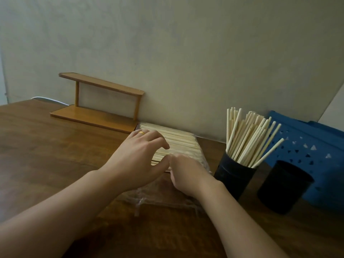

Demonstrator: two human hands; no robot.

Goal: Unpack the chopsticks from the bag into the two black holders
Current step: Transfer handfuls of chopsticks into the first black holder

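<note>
A flat pack of pale chopsticks (178, 141) lies in a clear plastic bag (160, 197) on the table, its far end near the wall. My left hand (138, 158) rests on the pack with fingers curved over the sticks. My right hand (187, 172) is beside it, fingers curled down into the near part of the pack; what it grips is hidden. One black holder (232, 178) to the right is full of upright chopsticks (249, 138). The second black holder (284, 187), further right, shows no sticks.
A small two-tier wooden shelf (98, 101) stands against the wall at the back left. A blue perforated basket (312, 144) lies behind the holders on the right. The brown wooden table (46, 146) spreads out to the left.
</note>
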